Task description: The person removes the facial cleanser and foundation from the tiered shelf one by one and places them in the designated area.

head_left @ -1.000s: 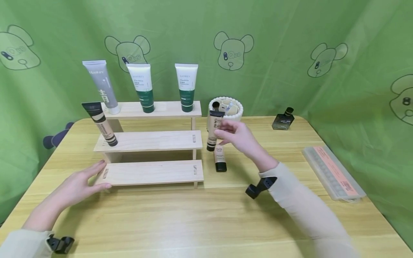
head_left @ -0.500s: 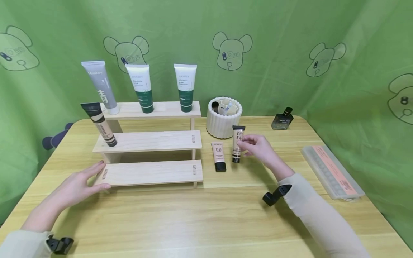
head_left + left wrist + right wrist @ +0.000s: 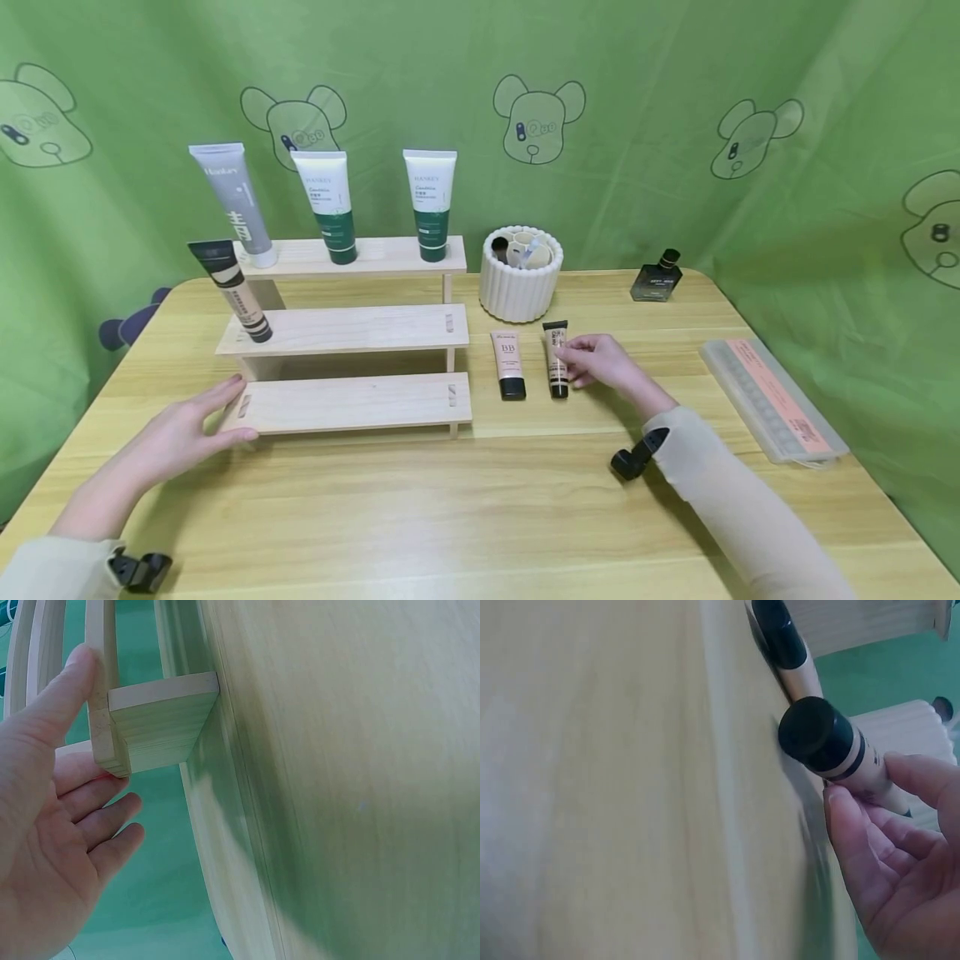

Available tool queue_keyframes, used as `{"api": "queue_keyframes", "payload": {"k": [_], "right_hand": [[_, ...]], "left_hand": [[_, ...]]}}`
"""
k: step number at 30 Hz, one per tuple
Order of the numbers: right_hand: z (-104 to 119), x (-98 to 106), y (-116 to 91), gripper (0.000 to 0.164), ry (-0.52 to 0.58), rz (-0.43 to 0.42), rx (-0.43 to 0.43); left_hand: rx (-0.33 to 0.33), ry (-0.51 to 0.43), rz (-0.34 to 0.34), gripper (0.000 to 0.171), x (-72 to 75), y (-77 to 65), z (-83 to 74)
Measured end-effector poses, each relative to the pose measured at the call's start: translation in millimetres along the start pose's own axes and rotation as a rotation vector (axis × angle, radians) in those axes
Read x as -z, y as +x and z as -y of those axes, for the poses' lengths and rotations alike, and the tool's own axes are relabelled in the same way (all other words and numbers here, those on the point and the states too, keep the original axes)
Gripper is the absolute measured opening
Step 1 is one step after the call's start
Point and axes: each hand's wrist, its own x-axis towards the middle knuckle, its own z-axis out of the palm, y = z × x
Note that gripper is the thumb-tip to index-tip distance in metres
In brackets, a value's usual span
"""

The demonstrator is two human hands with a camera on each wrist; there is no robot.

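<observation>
My right hand (image 3: 600, 364) pinches a small beige cosmetic tube (image 3: 557, 357) with black ends between thumb and fingers. In the right wrist view the tube's round black cap (image 3: 817, 735) points toward the camera, low over the tabletop. Beside it on the left lies a pink BB cream tube (image 3: 507, 358) with a black cap. At the left end of the tiered wooden display shelf (image 3: 360, 402), my left hand (image 3: 180, 433) grips the lowest tier. The left wrist view has the thumb (image 3: 67, 690) along that board's edge and fingers curled by its end.
A grey tube (image 3: 238, 204) and two white-and-green tubes (image 3: 330, 208) stand on the top tier. The middle tier bears a beige tube (image 3: 240, 296). Behind are a white brush holder (image 3: 519, 283) and a dark bottle (image 3: 656, 279); a flat clear case (image 3: 776, 402) lies right.
My right hand has carried the beige tube from in front of the brush holder to the right and down toward the table, beside the BB cream tube. The left hand has stayed put.
</observation>
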Motion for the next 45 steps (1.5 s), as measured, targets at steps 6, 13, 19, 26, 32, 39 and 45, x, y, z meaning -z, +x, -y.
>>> {"api": "queue_keyframes", "payload": {"k": [6,13,19,26,32,39,45], "right_hand": [[-7,1,11,0.047,-0.014,0.011,-0.044],[-7,0,16,0.043,-0.023,0.021,-0.09],[-2,-1,16,0.044,-0.049,0.023,-0.115],[-2,1,17,0.046,-0.069,0.036,-0.115],[-3,4,16,0.046,-0.063,0.048,-0.109],[-4,7,14,0.045,-0.069,0.05,-0.111],[-1,10,11,0.047,-0.076,0.053,-0.112]], "left_hand": [[-0.002,-0.002,-0.001,0.081,0.4,0.3,-0.2],[0.003,-0.01,0.003,0.081,0.2,0.1,-0.2],[0.001,-0.012,0.003,0.081,0.1,0.1,0.0],[0.007,-0.009,0.009,0.082,0.5,0.1,-1.0],[0.015,-0.009,0.016,0.082,0.8,-0.1,-1.6],[0.007,-0.009,0.014,0.081,1.2,0.1,-1.5],[-0.005,-0.005,0.004,0.081,1.1,0.2,-1.9]]}}
